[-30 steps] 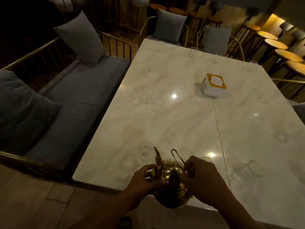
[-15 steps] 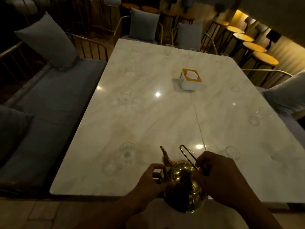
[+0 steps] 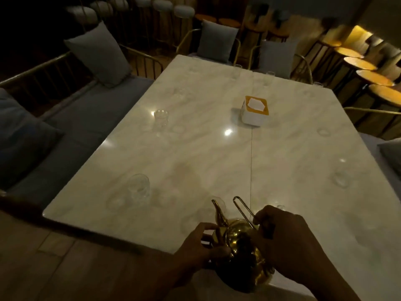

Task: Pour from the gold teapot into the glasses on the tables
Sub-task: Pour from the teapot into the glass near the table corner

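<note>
A gold teapot [image 3: 240, 255] hangs over the near edge of the white marble table [image 3: 217, 161], spout pointing away from me. My right hand [image 3: 288, 244] grips its thin wire handle. My left hand [image 3: 199, 246] holds the pot's left side below the spout. A clear glass [image 3: 138, 187] stands near the front left corner, left of the spout. Another glass [image 3: 161, 118] sits further back on the left. A glass [image 3: 340, 179] stands at the right edge, and several faint ones line the far end.
A white and orange tissue box [image 3: 255, 111] sits past the table's middle. A grey cushioned bench [image 3: 65, 135] with pillows runs along the left side. Cushioned chairs stand at the far end, round stools [image 3: 377, 77] at the back right.
The view has swung slightly; the teapot and both hands stay at the near edge, holding the same grip. The front left glass now appears further to the left of the spout.
</note>
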Motion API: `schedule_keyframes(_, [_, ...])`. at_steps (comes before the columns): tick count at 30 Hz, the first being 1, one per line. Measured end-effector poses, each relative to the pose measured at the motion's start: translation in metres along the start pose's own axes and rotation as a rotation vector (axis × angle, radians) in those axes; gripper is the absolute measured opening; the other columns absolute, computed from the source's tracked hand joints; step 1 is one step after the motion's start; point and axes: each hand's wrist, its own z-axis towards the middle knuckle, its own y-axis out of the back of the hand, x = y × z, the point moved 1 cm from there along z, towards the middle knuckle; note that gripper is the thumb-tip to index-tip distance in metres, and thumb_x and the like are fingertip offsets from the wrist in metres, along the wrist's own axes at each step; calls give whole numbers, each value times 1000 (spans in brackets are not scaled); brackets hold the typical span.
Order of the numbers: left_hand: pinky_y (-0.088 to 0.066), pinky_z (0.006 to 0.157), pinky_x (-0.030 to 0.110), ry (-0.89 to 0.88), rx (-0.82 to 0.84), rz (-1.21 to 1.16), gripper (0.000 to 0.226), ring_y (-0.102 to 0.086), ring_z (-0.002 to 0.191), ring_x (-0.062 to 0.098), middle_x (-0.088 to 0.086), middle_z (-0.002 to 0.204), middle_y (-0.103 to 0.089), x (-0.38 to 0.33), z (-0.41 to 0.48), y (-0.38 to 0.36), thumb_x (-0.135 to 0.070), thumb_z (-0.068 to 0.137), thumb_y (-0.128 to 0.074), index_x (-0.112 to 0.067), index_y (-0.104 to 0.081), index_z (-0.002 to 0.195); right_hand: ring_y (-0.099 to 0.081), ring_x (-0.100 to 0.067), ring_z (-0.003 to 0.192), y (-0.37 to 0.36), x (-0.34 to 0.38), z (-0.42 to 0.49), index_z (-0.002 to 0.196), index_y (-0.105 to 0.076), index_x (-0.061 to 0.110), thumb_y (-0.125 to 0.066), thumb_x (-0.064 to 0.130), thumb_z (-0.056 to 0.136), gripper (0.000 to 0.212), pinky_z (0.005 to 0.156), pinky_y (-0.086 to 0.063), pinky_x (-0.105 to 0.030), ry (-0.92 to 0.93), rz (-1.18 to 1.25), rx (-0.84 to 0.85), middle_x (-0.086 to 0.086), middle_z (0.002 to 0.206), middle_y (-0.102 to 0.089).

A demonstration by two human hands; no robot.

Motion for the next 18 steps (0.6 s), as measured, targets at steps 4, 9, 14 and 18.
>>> schedule_keyframes(4, [-62,79,42,8,-86,-89,60,-67,107,26,7,122,-64,14,4,-36,-22,70,-88,-32,-59,121,-56,6,65,8,-27,8,121,-66,29,-73,32,90,32,54,-41,-5,100,1,56,17,84,-65])
schedule_keyframes(9, [-61,78,44,20,-160,-186,50,-70,104,25,8,117,-69,24,4,-63,-17,75,-83,-33,-65,119,-59,-4,82,13,-42,16,133,-63,22,-68,31,93,40,78,-47,-15,176,50,77,-1,115,-75])
schedule_keyframes(14, [-62,75,40,27,-185,-214,46,-69,106,26,9,116,-70,24,2,-77,-15,81,-78,-29,-64,123,-68,-12,94,16,-48,27,137,-61,19,-66,30,95,43,95,-55,-30,188,60,102,-3,116,-75])
schedule_keyframes(18, [-61,80,43,34,-189,-210,47,-68,108,25,9,118,-69,25,3,-77,-20,81,-78,-29,-63,124,-68,-15,105,16,-47,36,137,-61,19,-66,31,95,44,95,-52,-28,206,52,107,-4,120,-73])
